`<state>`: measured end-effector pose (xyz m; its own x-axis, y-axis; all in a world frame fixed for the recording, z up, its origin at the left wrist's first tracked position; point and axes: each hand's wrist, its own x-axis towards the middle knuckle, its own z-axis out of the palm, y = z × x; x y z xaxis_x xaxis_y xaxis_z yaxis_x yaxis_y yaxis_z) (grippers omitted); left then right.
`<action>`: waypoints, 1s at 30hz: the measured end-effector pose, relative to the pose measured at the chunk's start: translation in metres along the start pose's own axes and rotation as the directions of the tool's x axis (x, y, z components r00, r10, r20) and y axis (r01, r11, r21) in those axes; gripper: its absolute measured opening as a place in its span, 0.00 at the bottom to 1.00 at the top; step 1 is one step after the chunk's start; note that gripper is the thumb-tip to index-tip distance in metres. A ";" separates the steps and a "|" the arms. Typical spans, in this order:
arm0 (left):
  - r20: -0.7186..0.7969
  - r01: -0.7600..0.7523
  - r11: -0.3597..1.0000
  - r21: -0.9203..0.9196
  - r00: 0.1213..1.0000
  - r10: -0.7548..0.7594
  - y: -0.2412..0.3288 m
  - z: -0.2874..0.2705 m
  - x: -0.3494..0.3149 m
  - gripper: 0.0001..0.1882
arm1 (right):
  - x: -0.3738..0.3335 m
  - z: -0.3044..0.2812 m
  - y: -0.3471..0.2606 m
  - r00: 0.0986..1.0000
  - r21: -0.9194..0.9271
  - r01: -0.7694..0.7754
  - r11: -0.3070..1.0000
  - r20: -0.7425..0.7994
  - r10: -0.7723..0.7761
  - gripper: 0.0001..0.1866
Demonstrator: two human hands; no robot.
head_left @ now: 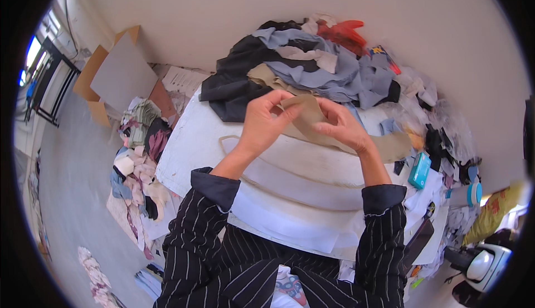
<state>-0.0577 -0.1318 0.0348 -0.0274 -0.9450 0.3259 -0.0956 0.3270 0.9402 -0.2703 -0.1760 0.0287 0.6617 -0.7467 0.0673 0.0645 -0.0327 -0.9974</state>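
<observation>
Both my hands hold up a strip of khaki cloth (308,120) above the white table. My left hand (263,123) pinches its left end between thumb and fingers. The fingers of my right hand (344,128) are closed on the cloth a little further right, and a khaki length (393,145) shows past my right wrist. Beneath my hands lie long curved white pieces (301,181) with narrow khaki edges. Nearer to me is a broad white sheet (278,219).
A heap of grey-blue cloth (312,74) and black cloth (237,71) covers the table's far side, with a red bag (345,36) on top. To the right are a teal box (419,170) and a lidded container (465,195). Scraps (139,180) and a cardboard box (120,77) stand left.
</observation>
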 end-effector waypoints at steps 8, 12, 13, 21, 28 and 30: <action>-0.115 0.102 0.932 -0.348 0.982 -0.151 0.007 0.023 0.005 0.08 | -0.168 -0.104 -0.049 0.887 -0.535 -0.378 0.755 -0.444 0.129 0.21; -0.042 0.246 0.855 -0.457 0.954 -0.297 0.018 -0.003 -0.031 0.12 | -0.214 -0.044 -0.074 0.849 -0.194 -0.359 0.913 -0.475 0.232 0.21; -0.042 0.310 0.845 -0.436 0.931 -0.364 0.014 -0.015 -0.046 0.13 | -0.217 -0.023 -0.071 0.838 -0.174 -0.404 0.898 -0.464 0.287 0.22; -0.219 0.545 0.818 -0.184 0.789 -0.575 -0.032 -0.080 -0.129 0.07 | -0.199 0.057 -0.007 0.810 -0.038 -0.549 0.835 -0.269 0.521 0.21; -0.333 0.540 0.841 -0.030 0.788 -0.518 -0.048 -0.093 -0.106 0.08 | -0.166 0.059 -0.006 0.828 -0.241 -0.557 0.795 -0.241 0.507 0.21; -0.349 0.550 0.834 0.040 0.790 -0.504 -0.056 -0.094 -0.101 0.08 | -0.161 0.056 -0.005 0.829 -0.286 -0.556 0.780 -0.253 0.498 0.20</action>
<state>0.0438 -0.0546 -0.0415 0.3735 -0.9096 -0.1821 -0.1344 -0.2473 0.9596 -0.3353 -0.0187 0.0245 0.3918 -0.8036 -0.4480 -0.5313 0.2000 -0.8233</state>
